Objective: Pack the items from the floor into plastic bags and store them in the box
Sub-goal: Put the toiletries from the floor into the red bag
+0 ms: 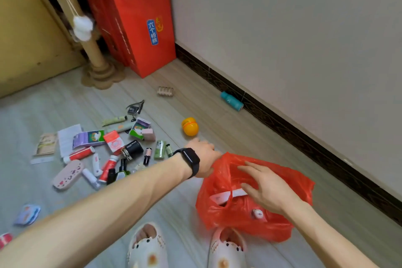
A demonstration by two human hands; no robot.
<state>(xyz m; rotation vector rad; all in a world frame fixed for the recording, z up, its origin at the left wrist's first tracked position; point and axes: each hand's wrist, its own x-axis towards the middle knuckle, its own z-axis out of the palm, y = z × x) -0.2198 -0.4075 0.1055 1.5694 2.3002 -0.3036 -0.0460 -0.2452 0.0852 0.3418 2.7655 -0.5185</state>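
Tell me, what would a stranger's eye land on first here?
The red plastic bag at lower right, with the left hand gripping its rim and the right hand spread open over it. Next, the scatter of small tubes and bottles to its left, and the tall red paper bag in the far corner.

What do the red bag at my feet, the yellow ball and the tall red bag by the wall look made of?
Red bag: thin glossy plastic film; soft crumpled folds with sheen. Yellow ball: probably hard, smooth plastic; shiny highlight, seam round it. Tall red bag: likely coated paper; flat stiff panels, creased edges.
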